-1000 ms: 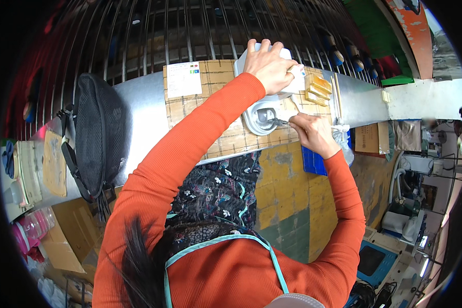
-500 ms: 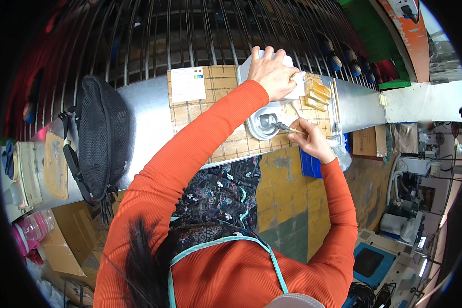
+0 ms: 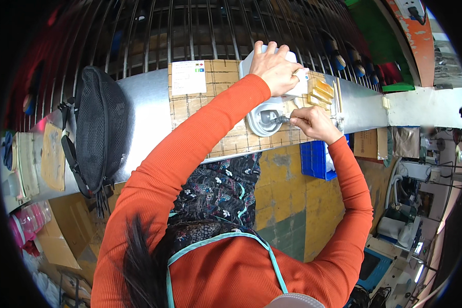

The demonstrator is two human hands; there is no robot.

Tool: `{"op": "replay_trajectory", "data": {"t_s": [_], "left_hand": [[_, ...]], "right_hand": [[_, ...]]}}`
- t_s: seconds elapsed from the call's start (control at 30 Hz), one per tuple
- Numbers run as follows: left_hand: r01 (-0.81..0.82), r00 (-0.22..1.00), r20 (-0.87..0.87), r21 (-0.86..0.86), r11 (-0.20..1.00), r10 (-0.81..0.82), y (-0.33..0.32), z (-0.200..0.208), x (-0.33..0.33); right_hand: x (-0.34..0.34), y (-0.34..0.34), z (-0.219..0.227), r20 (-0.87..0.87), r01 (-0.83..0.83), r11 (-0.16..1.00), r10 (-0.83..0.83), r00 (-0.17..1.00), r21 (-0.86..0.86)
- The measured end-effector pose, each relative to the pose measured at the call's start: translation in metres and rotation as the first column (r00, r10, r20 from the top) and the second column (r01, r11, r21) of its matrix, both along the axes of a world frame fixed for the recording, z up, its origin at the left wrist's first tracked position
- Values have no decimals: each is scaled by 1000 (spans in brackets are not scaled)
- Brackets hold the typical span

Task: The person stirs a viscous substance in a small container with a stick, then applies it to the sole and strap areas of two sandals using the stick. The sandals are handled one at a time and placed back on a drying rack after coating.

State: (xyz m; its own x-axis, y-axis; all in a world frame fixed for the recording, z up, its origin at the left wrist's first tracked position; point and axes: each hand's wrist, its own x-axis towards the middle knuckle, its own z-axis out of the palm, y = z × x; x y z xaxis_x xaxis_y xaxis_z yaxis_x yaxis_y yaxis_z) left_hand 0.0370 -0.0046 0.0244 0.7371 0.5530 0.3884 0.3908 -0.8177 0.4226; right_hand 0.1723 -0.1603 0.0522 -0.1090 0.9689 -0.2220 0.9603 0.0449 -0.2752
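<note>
My left hand (image 3: 273, 69) is wrapped over a white box-shaped container (image 3: 246, 66) standing near the work surface's far edge. Its fingers curl over the top. In front of it is a round white tub (image 3: 253, 126) with dark grey paste inside. Pinched in my right hand (image 3: 317, 123) is a thin stick (image 3: 283, 119) whose end is coated in dark grey and dips into the tub's right side. Most of the stick's handle is hidden by the fingers. Several yellow-brown blocks (image 3: 321, 92) lie to the right of the container.
Brown cardboard (image 3: 215, 110) covers part of the metal table (image 3: 149, 110), with a paper sheet (image 3: 188, 78) on it. Thin rods (image 3: 338, 95) lie right of the blocks. A black mesh bag (image 3: 102, 128) stands left; a blue crate (image 3: 313, 160) sits below the front edge. Metal bars (image 3: 213, 36) run behind.
My right hand has shifted slightly up and right, turning more knuckles-up over the stick, whose coated end stays at the tub. My left hand keeps its hold on the container.
</note>
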Motion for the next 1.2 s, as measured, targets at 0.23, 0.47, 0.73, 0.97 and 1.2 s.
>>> {"op": "replay_trajectory", "data": {"t_s": [0.23, 0.47, 0.73, 0.97, 1.2], "left_hand": [[-1, 1000, -2, 29, 1000, 1, 1, -3, 0], [11, 1000, -4, 59, 998, -10, 1, -3, -1], [7, 1000, -29, 74, 997, -4, 3, -5, -1], [1, 1000, -24, 68, 998, 1, 3, -4, -1], [6, 1000, -8, 45, 999, -6, 3, -2, -1]], "right_hand": [[14, -25, -49, -578, 280, 926, -377, 723, -254], [-11, -37, -52, -617, 451, 847, -520, 590, -283], [-10, -3, -3, 381, -350, 842, 190, 905, 411], [-3, 4, -7, 83, -159, 962, 144, 986, 223], [-9, -19, -16, -149, 164, 986, -167, 975, -32]]}}
